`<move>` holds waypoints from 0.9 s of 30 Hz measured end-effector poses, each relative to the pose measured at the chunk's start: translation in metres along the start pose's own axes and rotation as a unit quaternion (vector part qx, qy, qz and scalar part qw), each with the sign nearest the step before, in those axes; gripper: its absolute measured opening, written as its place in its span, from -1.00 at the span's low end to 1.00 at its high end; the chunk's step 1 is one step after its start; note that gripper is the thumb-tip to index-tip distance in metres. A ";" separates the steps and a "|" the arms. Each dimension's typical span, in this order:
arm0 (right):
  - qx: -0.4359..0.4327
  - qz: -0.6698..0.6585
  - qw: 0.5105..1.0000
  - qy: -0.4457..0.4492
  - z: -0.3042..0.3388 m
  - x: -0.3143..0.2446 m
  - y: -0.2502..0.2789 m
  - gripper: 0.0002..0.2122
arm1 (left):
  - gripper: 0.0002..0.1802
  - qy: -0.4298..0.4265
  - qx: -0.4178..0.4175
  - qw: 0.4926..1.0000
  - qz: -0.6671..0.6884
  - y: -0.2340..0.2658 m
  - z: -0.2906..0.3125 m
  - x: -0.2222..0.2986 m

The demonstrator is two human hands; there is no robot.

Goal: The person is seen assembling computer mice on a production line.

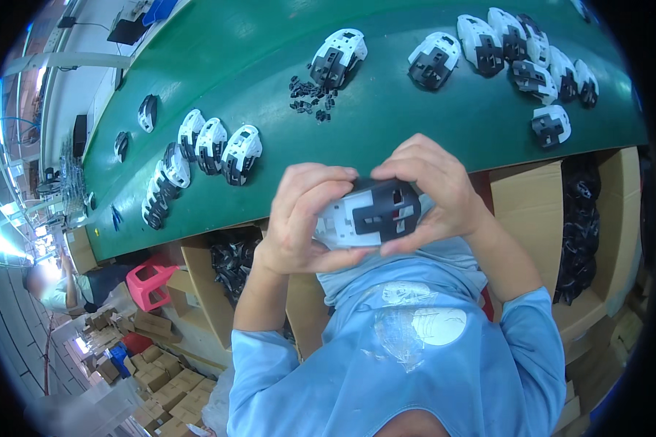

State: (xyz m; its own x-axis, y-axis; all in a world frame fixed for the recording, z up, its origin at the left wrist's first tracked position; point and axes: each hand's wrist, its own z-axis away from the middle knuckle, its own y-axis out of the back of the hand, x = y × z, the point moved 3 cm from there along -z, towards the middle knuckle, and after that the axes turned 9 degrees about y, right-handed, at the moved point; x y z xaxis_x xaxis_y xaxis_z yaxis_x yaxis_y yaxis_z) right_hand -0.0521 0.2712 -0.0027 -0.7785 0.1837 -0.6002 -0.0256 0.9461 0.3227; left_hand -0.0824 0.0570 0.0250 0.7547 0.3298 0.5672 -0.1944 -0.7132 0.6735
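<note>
Between my two hands, just in front of my chest, is a black and white plastic shell (383, 215), shaped like a computer mouse housing with cut-out openings. My left hand (303, 218) grips its white end, thumb below and fingers over the top. Around the black end my right hand (437, 191) is closed, thumb and fingers pressed to its edges. Beyond my hands, a similar shell (340, 58) lies on the green table beside a scatter of small black plastic pieces (312, 97).
More such shells stand in a row (211, 146) at the left and a cluster (517, 51) at the far right of the green table (284, 146). Open cardboard boxes (612, 233) with black parts stand under its edge. A pink stool (150, 282) and another person (62, 288) are at left.
</note>
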 end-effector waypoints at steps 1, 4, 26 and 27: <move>0.002 -0.023 1.000 -0.008 0.001 0.000 -0.002 -0.35 | -0.19 0.015 -0.011 0.999 0.050 -0.003 0.000 0.000; 0.012 -0.004 1.000 0.005 -0.001 -0.003 -0.006 -0.36 | -0.19 0.036 -0.023 0.993 0.113 -0.004 0.002 -0.001; -0.019 0.006 0.998 0.067 0.005 -0.017 -0.011 -0.41 | -0.30 -0.022 -0.052 0.996 0.068 0.013 0.010 0.018; -0.019 0.019 0.997 0.073 0.003 -0.019 -0.010 -0.42 | -0.31 -0.022 -0.055 0.995 0.075 0.013 0.009 0.019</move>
State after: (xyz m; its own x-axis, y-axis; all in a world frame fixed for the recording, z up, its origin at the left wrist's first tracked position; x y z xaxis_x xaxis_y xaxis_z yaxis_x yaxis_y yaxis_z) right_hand -0.0358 0.2591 0.0034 -0.8622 0.1751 -0.4754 -0.0164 0.9282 0.3717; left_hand -0.0647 0.0484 0.0405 0.7376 0.1957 0.6462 -0.3725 -0.6804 0.6312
